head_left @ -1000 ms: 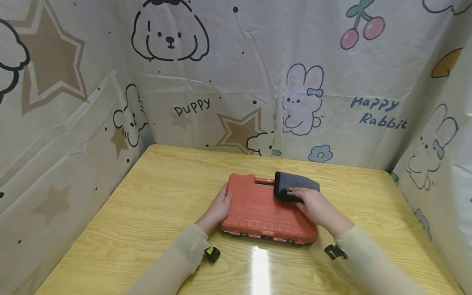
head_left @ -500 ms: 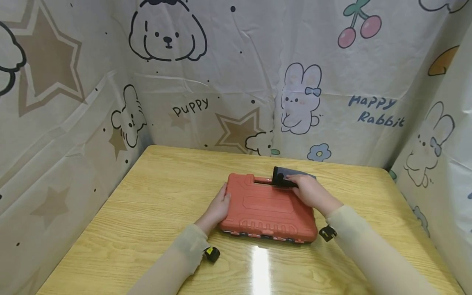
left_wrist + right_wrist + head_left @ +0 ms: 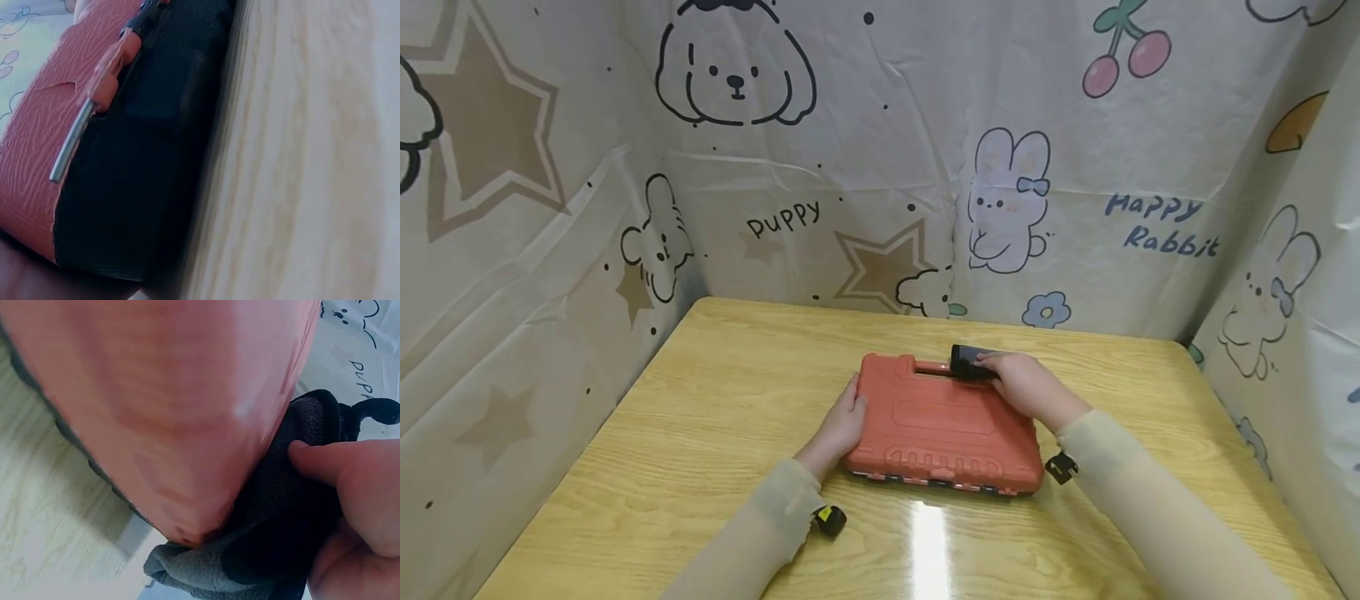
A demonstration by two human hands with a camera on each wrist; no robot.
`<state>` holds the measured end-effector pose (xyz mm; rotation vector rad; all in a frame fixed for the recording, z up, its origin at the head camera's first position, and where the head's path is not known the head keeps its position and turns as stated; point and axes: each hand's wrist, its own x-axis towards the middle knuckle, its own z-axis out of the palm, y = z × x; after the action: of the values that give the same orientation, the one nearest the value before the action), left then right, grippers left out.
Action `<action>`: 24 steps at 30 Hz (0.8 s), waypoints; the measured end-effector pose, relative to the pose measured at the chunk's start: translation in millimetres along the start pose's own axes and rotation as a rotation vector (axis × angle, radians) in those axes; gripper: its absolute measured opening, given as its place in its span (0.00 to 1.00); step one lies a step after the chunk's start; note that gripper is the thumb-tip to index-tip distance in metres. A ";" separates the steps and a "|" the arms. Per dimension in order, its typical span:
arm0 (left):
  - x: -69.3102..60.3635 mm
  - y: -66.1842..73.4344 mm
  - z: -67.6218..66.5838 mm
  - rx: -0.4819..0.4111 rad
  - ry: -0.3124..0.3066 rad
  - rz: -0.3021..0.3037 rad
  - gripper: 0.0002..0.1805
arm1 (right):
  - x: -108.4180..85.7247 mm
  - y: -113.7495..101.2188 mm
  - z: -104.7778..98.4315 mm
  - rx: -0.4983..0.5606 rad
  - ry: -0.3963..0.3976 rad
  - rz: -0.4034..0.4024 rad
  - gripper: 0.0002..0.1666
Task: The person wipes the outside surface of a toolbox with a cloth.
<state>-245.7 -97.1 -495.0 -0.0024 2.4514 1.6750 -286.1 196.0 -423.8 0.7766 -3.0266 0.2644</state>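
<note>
A red plastic tool case (image 3: 946,421) with a black lower half lies closed on the wooden table. My left hand (image 3: 842,423) grips its left side. In the left wrist view a metal hinge pin (image 3: 72,140) shows along the seam above the black base (image 3: 131,187). My right hand (image 3: 1033,388) holds a grey cloth (image 3: 967,358) with black edging at the case's far right edge, beside the handle (image 3: 931,367). The right wrist view shows the cloth (image 3: 275,500) pinched under the thumb and lying against the red case. Part of the cloth is hidden behind the hand.
The yellow wood-grain table (image 3: 737,383) extends around the case. A printed cloth backdrop (image 3: 850,167) stands behind and at both sides. Small black cameras (image 3: 830,521) sit at both wrists.
My right hand has moved the cloth from the case's upper right top toward its far edge, away from me. My left hand keeps its grip on the left side.
</note>
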 end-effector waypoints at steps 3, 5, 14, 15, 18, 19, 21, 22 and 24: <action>0.1 1.4 0.6 -0.003 0.005 0.003 0.32 | -4.4 -2.5 -0.5 -0.010 0.008 -0.018 0.20; 0.1 3.0 1.1 -0.010 0.010 -0.002 0.32 | -8.5 -5.1 -0.7 -0.012 0.009 -0.030 0.20; -2.2 3.4 1.7 -0.037 0.013 -0.036 0.32 | -34.9 -20.2 5.4 -0.021 0.025 -0.070 0.21; -2.1 3.0 1.9 -0.038 0.013 -0.038 0.32 | -38.8 -21.4 7.3 -0.025 0.033 -0.076 0.21; -2.4 1.8 2.3 -0.039 0.011 -0.041 0.32 | -50.3 -26.0 11.5 -0.032 0.050 -0.089 0.21; -2.4 1.7 2.5 -0.041 0.009 -0.041 0.32 | -53.9 -27.7 12.6 -0.034 0.052 -0.090 0.21; -2.6 1.6 2.6 -0.044 0.009 -0.045 0.32 | -60.4 -31.7 13.7 -0.038 0.056 -0.097 0.21; -2.6 1.6 2.6 -0.044 0.009 -0.047 0.32 | -63.1 -34.0 13.8 -0.040 0.059 -0.102 0.21; -2.4 2.0 2.3 -0.043 0.012 -0.049 0.32 | -68.1 -38.2 13.8 -0.040 0.068 -0.112 0.21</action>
<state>-243.2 -94.5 -493.7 -0.0778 2.4026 1.7118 -207.5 193.2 -434.5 0.9106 -2.9028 0.2227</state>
